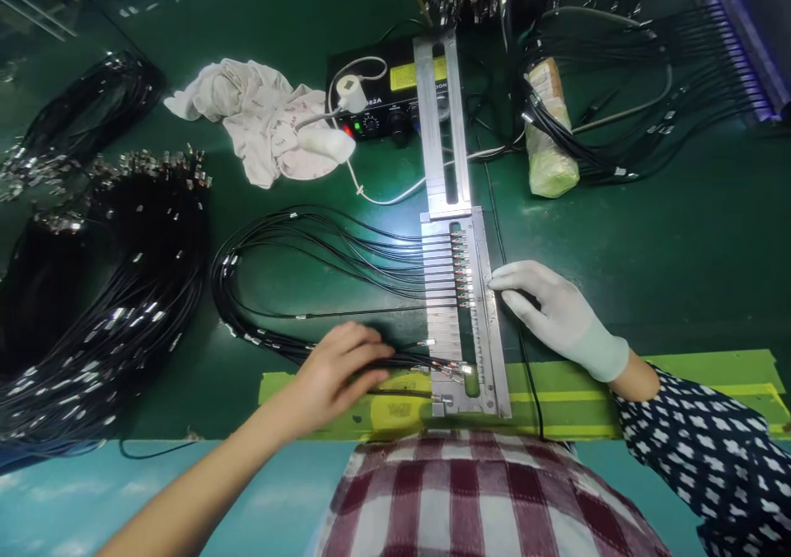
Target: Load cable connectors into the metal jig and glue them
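Note:
My bare left hand (346,367) is curled over a bundle of thin black cables (404,360) at the table's near edge. Metal terminals on these loose ends lie over the lower part of a slotted metal fixture (442,322). Higher on the fixture, several black cables (395,252) sit side by side in its grooves, their terminals across the slot. The cables loop round to the left on the green table. My right hand (556,310), in a white glove, rests its extended fingertips on the fixture's right edge, thumb apart from the index finger.
Big bundles of black cables (142,269) fill the left side. A white cloth (259,120) lies beside a black control box (389,100). A second slotted metal plate (432,128) leans across the box. At right are a wrapped block (549,137) and a purple-lit comb-like rack (745,54).

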A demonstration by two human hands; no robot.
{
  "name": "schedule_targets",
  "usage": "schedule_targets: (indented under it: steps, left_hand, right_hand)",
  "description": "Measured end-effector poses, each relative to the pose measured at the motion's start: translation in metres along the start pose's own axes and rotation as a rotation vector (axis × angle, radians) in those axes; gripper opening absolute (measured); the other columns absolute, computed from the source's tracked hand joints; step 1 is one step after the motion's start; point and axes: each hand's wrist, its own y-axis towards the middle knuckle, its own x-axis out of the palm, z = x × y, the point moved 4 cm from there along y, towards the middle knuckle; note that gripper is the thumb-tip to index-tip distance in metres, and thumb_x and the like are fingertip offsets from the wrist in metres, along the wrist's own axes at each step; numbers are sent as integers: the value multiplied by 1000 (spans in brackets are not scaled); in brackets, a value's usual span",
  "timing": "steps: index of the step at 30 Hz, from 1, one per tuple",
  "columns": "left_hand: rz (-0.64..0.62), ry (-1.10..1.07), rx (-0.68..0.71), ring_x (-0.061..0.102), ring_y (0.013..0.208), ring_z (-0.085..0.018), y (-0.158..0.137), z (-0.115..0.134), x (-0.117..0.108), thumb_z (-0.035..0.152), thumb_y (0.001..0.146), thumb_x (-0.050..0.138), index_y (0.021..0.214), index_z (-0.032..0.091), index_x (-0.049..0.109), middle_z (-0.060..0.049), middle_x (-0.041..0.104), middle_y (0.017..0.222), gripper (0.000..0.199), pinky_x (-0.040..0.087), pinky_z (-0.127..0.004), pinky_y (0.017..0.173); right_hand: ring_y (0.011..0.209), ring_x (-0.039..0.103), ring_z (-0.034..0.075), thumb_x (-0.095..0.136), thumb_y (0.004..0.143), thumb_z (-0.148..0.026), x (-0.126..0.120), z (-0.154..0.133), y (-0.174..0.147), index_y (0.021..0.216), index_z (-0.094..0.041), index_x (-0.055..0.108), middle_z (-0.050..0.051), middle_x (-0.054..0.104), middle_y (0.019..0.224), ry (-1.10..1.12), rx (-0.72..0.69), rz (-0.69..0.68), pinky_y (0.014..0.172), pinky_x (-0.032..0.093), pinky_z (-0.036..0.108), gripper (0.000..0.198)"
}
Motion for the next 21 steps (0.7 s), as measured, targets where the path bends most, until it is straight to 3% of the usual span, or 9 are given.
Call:
schedule_targets:
  steps: [4,9,13,16,21]
  left_hand:
    - [8,-137,-84,62,91,-18,8,-13,11,24,95,59,104,19,69,-7,69,95,14,51,-32,82]
    - [71,-429,-207,66,85,-15,14,-22,8,24,90,66,89,18,71,-5,70,90,7,54,-27,77]
    - [262,-98,-182,63,90,-18,22,-17,9,23,92,62,96,19,69,-6,68,93,9,52,-32,81]
    - [242,123,-75,60,90,-19,32,-9,22,22,95,57,108,18,66,-8,67,96,17,51,-35,81]
    - [263,125,61,59,84,-16,41,-2,33,16,96,54,107,18,64,-6,65,92,15,52,-30,74]
  right_hand:
    - [108,64,26,48,99,-23,0,-1,0,109,-26,68,5,68,114,8,-7,5,96,55,48,23]
    - [109,63,25,48,99,-22,0,-1,0,110,-26,67,5,68,115,16,-12,0,97,54,47,22]
    - [110,63,24,48,100,-21,0,-1,0,110,-25,67,5,68,115,29,-7,-2,98,53,47,22]
    - [110,63,25,48,99,-21,0,-1,0,111,-26,67,5,67,115,26,-5,-4,97,54,47,23]
    - [109,63,25,48,99,-20,-1,-3,0,110,-26,67,5,68,115,23,-14,5,97,55,47,23]
